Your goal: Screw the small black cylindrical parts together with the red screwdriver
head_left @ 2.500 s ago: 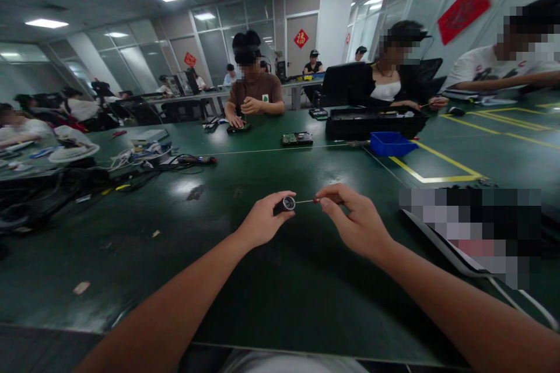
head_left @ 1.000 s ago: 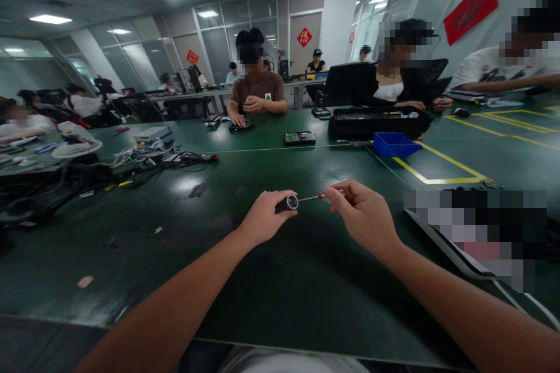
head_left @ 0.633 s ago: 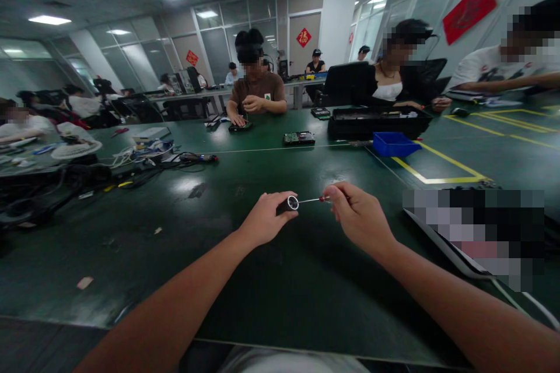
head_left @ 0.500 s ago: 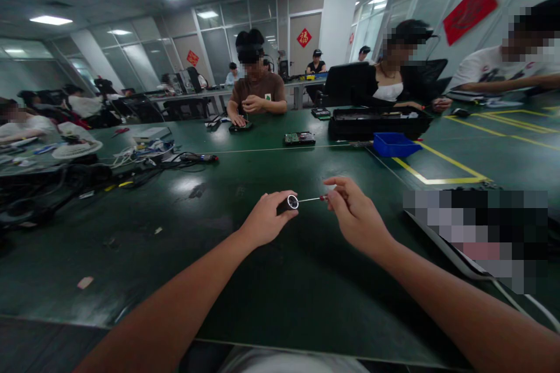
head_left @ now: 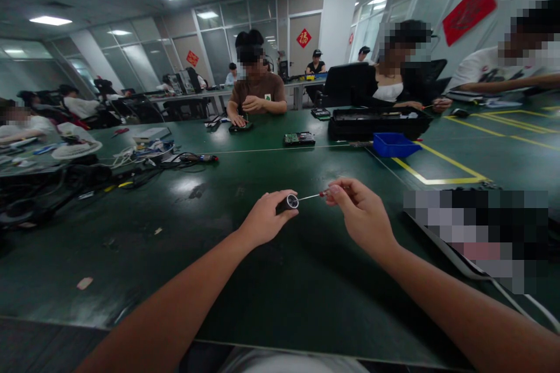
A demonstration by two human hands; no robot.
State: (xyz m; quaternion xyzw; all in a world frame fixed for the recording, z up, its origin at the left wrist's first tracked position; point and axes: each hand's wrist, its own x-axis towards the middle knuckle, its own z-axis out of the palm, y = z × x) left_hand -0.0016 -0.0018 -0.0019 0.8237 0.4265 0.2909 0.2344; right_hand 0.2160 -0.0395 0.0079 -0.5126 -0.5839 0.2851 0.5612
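My left hand [head_left: 263, 220] is closed round a short black cylinder [head_left: 289, 203] with a bright silver rim, its round end turned toward me. The fingers behind it are mostly hidden. A small screwdriver [head_left: 311, 197] with a red handle and thin metal shaft is pinched in my right hand [head_left: 366, 215]. Its shaft slants down to the left and its tip reaches the right edge of the cylinder's rim. Whether the tip sits in a screw is too small to tell. Both hands are above the green table [head_left: 271, 297].
Ahead stand a hard drive [head_left: 299, 139], a blue bin [head_left: 394, 144] and a long black tray [head_left: 378, 125]. Tangled cables and parts [head_left: 151, 154] lie to the left. A blurred-out flat object [head_left: 476, 239] lies beside my right forearm. Across the table a person [head_left: 258, 90] handles small parts.
My right hand's fingers have curled in round the screwdriver handle, from a looser, more spread grip. The shaft slants slightly more. My left hand and the cylinder are almost unmoved.
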